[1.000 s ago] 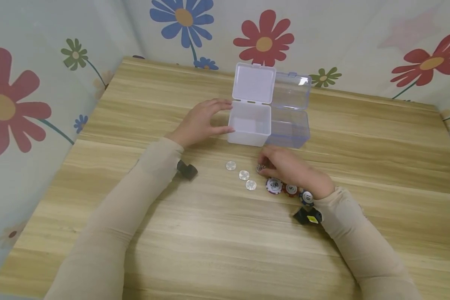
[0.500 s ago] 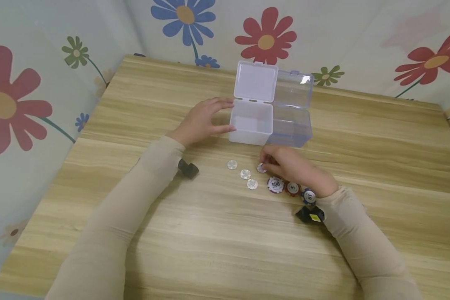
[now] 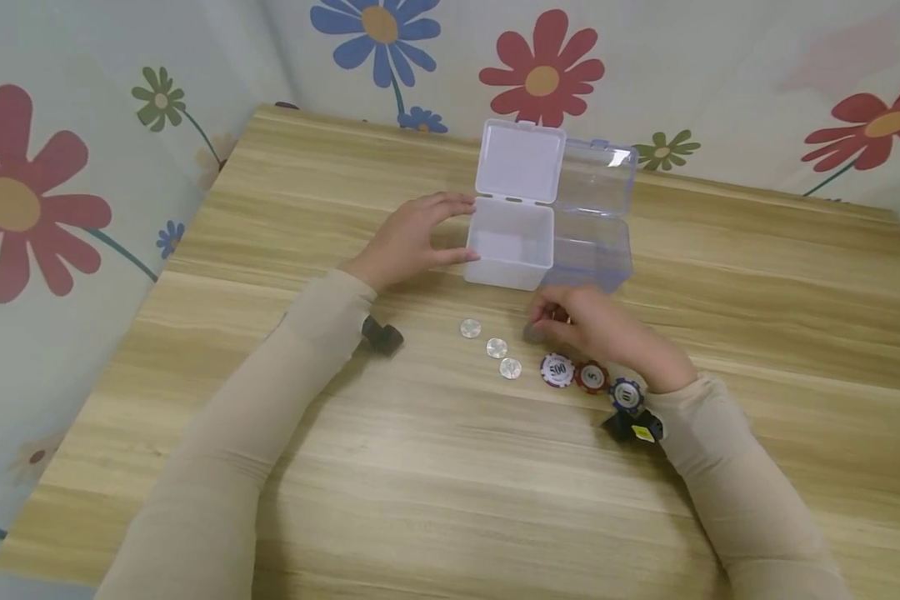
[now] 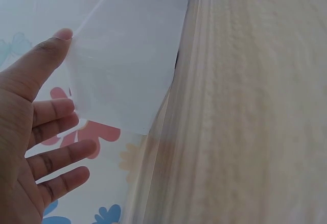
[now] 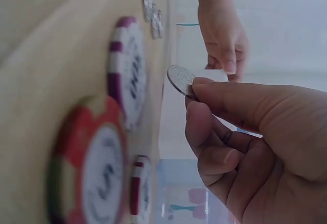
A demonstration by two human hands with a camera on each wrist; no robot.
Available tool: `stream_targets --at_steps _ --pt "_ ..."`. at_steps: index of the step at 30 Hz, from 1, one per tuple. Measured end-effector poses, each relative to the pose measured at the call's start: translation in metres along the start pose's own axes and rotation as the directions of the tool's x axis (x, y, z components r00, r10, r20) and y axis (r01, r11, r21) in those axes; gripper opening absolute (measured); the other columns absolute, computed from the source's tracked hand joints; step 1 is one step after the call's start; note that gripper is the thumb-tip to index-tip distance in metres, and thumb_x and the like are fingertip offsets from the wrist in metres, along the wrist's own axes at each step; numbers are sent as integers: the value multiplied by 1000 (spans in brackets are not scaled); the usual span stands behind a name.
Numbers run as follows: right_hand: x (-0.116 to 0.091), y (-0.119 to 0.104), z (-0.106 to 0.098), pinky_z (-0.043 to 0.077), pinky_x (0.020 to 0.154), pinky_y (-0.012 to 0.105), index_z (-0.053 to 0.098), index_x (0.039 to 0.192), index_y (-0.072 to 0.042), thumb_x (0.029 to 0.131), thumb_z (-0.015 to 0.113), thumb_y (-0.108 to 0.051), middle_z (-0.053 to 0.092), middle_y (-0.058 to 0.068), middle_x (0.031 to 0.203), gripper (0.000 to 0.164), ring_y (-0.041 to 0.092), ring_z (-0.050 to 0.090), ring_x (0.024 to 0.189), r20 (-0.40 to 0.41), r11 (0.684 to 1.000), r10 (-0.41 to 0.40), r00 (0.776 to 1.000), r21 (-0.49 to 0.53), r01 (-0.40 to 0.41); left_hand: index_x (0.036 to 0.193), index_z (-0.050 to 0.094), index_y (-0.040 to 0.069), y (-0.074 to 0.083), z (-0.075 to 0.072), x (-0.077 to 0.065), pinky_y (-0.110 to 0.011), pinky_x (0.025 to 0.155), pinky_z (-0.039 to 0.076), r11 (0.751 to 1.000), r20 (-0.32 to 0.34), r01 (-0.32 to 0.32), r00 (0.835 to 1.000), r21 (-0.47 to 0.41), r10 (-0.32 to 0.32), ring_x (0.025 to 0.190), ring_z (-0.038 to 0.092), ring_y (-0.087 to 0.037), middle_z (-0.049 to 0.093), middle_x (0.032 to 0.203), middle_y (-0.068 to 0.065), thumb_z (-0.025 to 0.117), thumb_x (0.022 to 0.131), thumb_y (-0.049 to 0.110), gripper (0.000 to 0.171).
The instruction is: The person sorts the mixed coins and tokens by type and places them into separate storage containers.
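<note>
Still, my left hand (image 3: 412, 243) keeps its place at the left side of the white box (image 3: 502, 274), fingers spread wide. Three silver coins (image 3: 497, 348) lie in front. The white box stands open, pale interior showing. A moment ago the fourth coin (image 5: 178, 77) showed its bright face from above; now, pinched between my right hand's (image 3: 596, 327) thumb and forefinger, it looks dark and blurred there. My hand covers part of the open clear box's (image 3: 609, 252) bottom edge. Nearer lie a white-and-purple chip (image 3: 557, 370), red chip (image 3: 592, 377) and blue chip (image 3: 627, 395); another red-edged chip (image 5: 143, 189) shows only from my right wrist.
</note>
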State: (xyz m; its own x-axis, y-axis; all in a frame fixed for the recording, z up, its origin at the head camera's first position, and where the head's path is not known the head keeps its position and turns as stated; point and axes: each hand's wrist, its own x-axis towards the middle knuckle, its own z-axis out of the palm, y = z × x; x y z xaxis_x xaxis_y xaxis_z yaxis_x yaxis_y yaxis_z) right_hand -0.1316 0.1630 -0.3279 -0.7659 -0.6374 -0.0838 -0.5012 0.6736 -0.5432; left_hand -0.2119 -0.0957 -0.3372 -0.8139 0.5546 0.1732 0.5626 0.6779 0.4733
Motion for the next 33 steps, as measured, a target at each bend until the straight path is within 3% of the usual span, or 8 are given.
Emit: stream_targets --at_steps 14,19,33 --pt "3 -4 -13 46 57 23 59 88 -9 87 58 -15 61 1 76 6 12 54 65 -23 1000 17 1000 -16 -17 129 48 12 2 -1 0 -34 110 28 1000 0 15 1000 -18 -15 130 38 -18 45 138 0 66 76 46 65" --pt "6 -6 -23 45 60 24 58 90 -9 88 55 -13 61 3 78 5 12 53 68 -31 1000 17 999 -8 -18 129 48 12 2 0 0 -35 110 28 1000 -1 11 1000 -18 -11 129 39 -18 45 138 0 66 76 45 65" --pt "25 -12 -43 42 56 20 57 88 -6 86 58 -10 58 6 75 5 15 50 65 -111 999 -10 994 36 14 129 48 13 3 -1 -1 -35 109 28 1000 -3 16 1000 -22 -16 129 39 -18 45 138 0 66 76 45 65"
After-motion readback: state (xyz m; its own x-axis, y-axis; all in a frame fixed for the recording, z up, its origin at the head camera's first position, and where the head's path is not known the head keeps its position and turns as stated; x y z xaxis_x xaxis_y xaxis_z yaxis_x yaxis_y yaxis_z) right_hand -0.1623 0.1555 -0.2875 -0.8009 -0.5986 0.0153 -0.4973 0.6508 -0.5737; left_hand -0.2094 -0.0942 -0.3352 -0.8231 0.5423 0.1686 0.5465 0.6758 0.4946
